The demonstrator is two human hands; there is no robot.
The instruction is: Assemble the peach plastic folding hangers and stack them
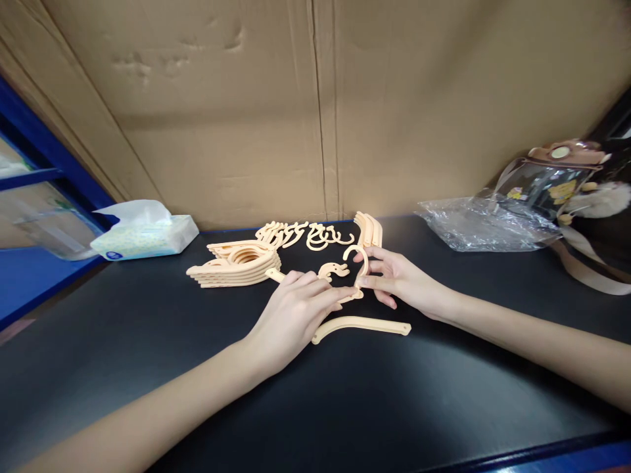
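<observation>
Over the middle of the black table, my left hand (300,305) grips a cream plastic hanger arm (275,274), whose one end sticks out to the left past the knuckles. Fingers of my right hand (394,279) pinch a curved hanger hook (358,251) near its base, where it meets the arm's other end. My fingers hide how the two join. Just behind lies a small curved hanger piece (332,269). In front of both hands rests a loose hanger arm (362,323), flat on the table.
A stack of hangers (234,266) sits left of my hands. Loose hooks (320,235) and hanger arms (369,230) lie along the back. A tissue pack (148,233) stands far left; a clear plastic bag (488,223) and a transparent bottle (539,184) are at right, before the cardboard wall (221,112).
</observation>
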